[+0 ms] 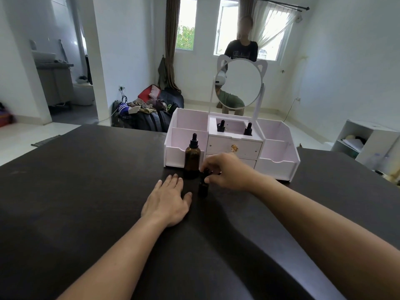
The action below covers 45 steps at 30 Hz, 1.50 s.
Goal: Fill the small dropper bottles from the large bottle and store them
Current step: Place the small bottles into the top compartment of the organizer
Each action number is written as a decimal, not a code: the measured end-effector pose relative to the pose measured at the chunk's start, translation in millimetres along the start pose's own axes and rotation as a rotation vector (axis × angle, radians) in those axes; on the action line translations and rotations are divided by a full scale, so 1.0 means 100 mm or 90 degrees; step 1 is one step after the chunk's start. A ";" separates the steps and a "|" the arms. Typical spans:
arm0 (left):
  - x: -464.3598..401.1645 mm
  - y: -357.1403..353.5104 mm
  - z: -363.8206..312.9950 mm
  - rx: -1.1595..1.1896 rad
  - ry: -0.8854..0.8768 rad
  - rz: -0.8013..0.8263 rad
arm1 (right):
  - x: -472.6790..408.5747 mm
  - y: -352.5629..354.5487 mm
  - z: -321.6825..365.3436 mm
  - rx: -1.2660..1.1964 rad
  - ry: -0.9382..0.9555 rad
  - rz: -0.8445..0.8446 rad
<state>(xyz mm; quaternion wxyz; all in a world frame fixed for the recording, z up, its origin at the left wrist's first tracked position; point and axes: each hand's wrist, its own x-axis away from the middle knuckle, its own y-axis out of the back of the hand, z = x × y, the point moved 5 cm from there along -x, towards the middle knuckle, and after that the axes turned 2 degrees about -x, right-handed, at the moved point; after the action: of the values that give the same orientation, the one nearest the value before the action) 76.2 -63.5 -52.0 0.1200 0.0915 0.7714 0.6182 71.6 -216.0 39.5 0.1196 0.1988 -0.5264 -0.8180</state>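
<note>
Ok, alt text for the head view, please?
The right hand pinches the cap of a small dropper bottle on a dark table, while the left hand rests flat. Behind them stand a large amber bottle and a white mirrored organizer.

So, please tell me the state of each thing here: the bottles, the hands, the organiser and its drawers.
large amber bottle: upright on the table, dropper cap on
small dropper bottle: upright on the table, top gripped by the right hand
right hand: fingers curled round the small bottle's top
left hand: flat on the table, holding nothing
two small bottles: upright in the organiser's top middle compartment, capped
organiser: drawers closed
</note>
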 end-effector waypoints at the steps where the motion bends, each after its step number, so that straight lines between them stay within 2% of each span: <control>1: 0.00 0.00 0.00 0.001 0.000 -0.001 | 0.00 0.00 -0.01 0.007 0.001 -0.006; 5: 0.00 -0.01 0.00 0.002 0.005 -0.003 | -0.01 0.14 0.00 -0.005 -0.021 -0.029; 16: 0.02 0.01 -0.01 -0.001 0.009 -0.012 | -0.13 1.31 -0.14 0.076 -0.088 -0.338; 21: 0.02 0.02 -0.01 0.008 0.008 -0.015 | -0.27 1.40 -0.32 0.100 -0.129 -0.396; 35: 0.01 0.02 -0.02 0.004 0.006 -0.025 | -0.55 0.98 -0.66 0.136 -0.181 -0.263; 45: 0.03 0.03 -0.03 0.005 0.006 -0.018 | -0.57 0.98 -0.65 0.127 -0.185 -0.234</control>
<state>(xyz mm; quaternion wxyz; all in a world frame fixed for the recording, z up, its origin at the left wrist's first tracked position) 72.4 -64.8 -48.4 0.1246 0.0780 0.7757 0.6138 150.0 -286.6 116.1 -0.1284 0.1827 -0.5712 -0.7898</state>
